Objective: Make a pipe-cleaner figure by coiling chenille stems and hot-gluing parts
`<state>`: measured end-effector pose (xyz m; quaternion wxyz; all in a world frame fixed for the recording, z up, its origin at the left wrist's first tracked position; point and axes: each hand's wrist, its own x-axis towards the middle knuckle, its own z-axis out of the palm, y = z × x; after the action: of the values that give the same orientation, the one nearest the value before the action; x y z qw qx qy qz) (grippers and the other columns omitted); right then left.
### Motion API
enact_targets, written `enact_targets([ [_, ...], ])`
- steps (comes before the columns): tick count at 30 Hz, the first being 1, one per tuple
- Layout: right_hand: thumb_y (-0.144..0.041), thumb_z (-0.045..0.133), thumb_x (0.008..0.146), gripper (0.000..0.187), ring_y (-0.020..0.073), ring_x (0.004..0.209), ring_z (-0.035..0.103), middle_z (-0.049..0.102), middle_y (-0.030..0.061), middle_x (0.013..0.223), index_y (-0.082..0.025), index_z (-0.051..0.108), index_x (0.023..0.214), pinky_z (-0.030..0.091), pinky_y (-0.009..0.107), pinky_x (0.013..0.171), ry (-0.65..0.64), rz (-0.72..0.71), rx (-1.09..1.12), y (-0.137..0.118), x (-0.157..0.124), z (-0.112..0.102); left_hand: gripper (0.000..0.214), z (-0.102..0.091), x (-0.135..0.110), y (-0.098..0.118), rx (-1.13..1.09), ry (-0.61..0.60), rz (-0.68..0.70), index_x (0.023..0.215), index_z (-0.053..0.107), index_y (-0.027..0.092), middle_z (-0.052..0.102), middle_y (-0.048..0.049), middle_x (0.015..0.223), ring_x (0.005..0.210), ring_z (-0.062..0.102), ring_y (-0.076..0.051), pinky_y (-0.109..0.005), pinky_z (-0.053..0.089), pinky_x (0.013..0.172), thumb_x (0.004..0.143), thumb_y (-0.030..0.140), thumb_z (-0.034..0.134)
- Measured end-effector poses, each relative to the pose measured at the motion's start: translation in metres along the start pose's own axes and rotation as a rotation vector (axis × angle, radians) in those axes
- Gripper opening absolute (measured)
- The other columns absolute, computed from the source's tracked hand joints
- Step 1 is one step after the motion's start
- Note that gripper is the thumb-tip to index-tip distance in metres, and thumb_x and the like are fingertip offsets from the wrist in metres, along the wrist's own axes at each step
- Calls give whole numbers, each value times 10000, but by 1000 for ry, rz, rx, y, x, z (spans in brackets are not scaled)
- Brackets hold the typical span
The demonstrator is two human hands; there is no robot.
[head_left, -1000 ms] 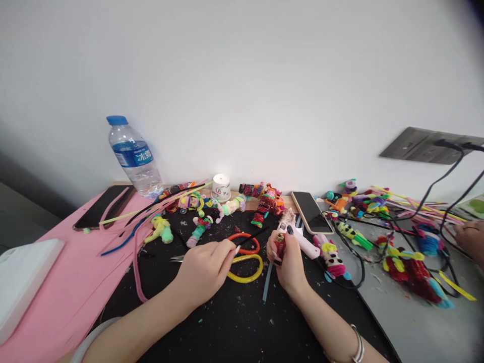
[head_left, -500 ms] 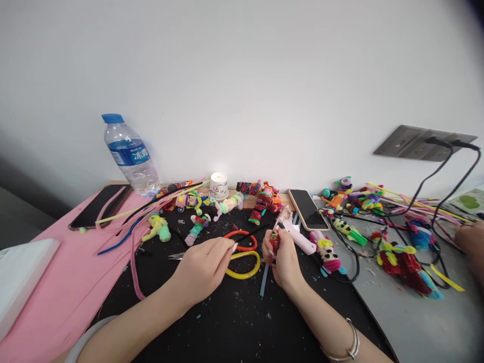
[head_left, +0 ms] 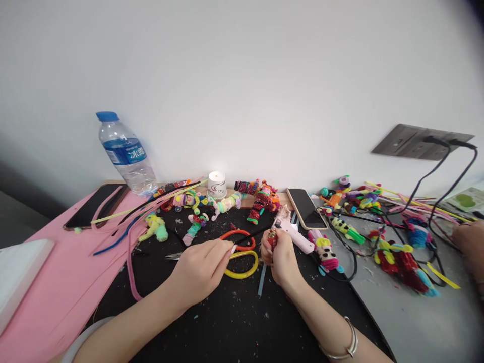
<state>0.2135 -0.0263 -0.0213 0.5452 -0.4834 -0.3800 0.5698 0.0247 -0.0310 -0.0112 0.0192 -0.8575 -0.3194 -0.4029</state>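
My left hand (head_left: 206,266) is closed in a pinch on a black pipe cleaner (head_left: 258,233), whose free end points right toward my right hand. My right hand (head_left: 284,259) is wrapped round a red lighter (head_left: 271,239), held upright with its metal top just below the end of the pipe cleaner. No flame can be made out. Under and behind my left fingers lie scissors with a red loop and a yellow loop (head_left: 246,276). A pale pink glue gun (head_left: 300,239) rests just behind my right hand.
Pipe-cleaner dolls (head_left: 260,204) line the back of the black mat (head_left: 227,322). A paper cup (head_left: 217,185), a leaning water bottle (head_left: 128,156) and two phones (head_left: 305,207) stand or lie near the wall. Cords run from a wall socket (head_left: 418,142). Another person's hand (head_left: 469,239) is at the right edge.
The whole view has shifted slightly, so things sit a little further left. Both hands keep their grips, and the lighter's metal top shows more clearly beside my right thumb.
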Motion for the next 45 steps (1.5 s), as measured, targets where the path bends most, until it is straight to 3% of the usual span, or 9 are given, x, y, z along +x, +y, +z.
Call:
enact_targets([
  [7, -297, 304, 821, 368, 79, 353, 158, 265, -54, 385, -214, 354, 466, 114, 242, 359, 11, 14, -1, 2, 1, -1, 92, 0, 0, 0, 16, 9, 18, 921, 556, 151, 683, -37, 781, 700, 650, -139, -237, 501, 640, 889, 106, 483],
  [15, -518, 323, 841, 493, 64, 344, 123, 224, -77, 380, -215, 329, 452, 73, 227, 358, 12, 58, 53, 1, 3, 1, 106, -2, 1, 1, 18, 22, 25, 942, 563, 150, 697, -42, 811, 721, 658, -137, -241, 517, 670, 885, 104, 486],
  [39, -303, 323, 818, 373, 64, 338, 125, 233, -68, 375, -210, 336, 457, 71, 226, 364, -30, 46, 47, -1, 1, 1, 86, -2, 3, 1, 50, 36, 50, 929, 568, 136, 702, -45, 802, 712, 658, -139, -242, 509, 661, 875, 99, 512],
  [45, -467, 319, 847, 478, 59, 332, 101, 207, -79, 371, -216, 319, 440, 60, 227, 356, -48, 74, 87, -2, 2, 2, 92, -2, 2, 1, 42, 17, 47, 930, 577, 129, 699, -44, 793, 699, 655, -139, -243, 502, 648, 879, 103, 505],
])
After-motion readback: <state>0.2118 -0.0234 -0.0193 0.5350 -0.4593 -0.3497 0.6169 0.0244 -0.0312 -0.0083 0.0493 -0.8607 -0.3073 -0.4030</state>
